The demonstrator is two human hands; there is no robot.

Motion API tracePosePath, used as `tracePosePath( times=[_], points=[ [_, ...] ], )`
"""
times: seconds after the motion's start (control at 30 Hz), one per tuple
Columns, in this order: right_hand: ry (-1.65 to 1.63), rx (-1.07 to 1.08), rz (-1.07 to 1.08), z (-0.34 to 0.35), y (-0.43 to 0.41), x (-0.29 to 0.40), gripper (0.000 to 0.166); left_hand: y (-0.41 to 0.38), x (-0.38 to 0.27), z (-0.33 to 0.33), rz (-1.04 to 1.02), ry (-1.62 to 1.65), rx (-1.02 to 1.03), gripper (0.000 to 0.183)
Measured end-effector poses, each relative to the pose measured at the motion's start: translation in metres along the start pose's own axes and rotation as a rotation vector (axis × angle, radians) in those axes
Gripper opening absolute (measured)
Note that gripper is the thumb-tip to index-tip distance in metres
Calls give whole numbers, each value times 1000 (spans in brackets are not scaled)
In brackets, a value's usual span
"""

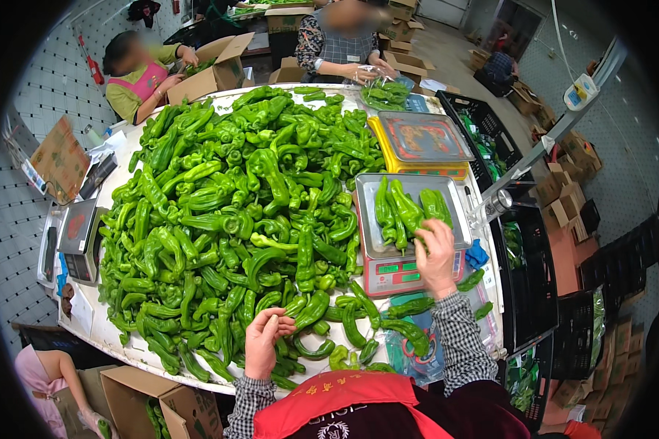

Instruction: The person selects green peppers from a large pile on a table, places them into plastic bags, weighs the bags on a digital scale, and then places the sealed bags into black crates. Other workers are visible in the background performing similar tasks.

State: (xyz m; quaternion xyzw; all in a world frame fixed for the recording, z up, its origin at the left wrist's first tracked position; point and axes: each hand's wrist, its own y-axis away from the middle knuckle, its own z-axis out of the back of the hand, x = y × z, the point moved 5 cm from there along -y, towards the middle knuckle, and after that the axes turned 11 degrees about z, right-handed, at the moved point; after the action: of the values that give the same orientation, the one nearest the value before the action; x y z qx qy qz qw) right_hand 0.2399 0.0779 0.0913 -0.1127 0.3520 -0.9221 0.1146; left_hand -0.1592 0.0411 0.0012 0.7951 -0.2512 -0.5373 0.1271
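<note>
A large heap of long green peppers (208, 181) covers much of the white table. My left hand (264, 337) is at the heap's near edge, fingers curled with the tips beside a green pepper (314, 308); whether it grips anything cannot be made out. Over the metal tray (367, 203) of a red digital scale (381, 282) is my right hand (438, 255). Its fingers meet the lower end of some peppers (435, 204) on the tray's right side, and the hand hides that end. Other peppers (401, 203) lie to the left on the same tray.
A yellow scale (428, 137) stands behind the red one, another scale (79, 236) at far left. Black crates (527, 274) line the right edge, near a glass jar (491, 206). A co-worker (340, 44) handles bagged peppers (385, 93); another reaches into a cardboard box (214, 68).
</note>
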Motion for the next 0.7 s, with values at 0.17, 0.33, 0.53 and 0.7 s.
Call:
tracePosePath(
  times=[0.17,0.33,0.53,0.7],
  points=[
    [2,166,-59,-23,14,14,33,-3,1,-4,18,3,2,25],
    [88,448,-255,-53,27,0,46,-1,3,-4,16,2,19,24],
    [-115,-50,-301,-38,19,-5,24,-2,6,-2,36,15,26,24],
    [-497,-247,-687,1,15,-15,19,-3,11,2,44,17,15,25]
  ],
)
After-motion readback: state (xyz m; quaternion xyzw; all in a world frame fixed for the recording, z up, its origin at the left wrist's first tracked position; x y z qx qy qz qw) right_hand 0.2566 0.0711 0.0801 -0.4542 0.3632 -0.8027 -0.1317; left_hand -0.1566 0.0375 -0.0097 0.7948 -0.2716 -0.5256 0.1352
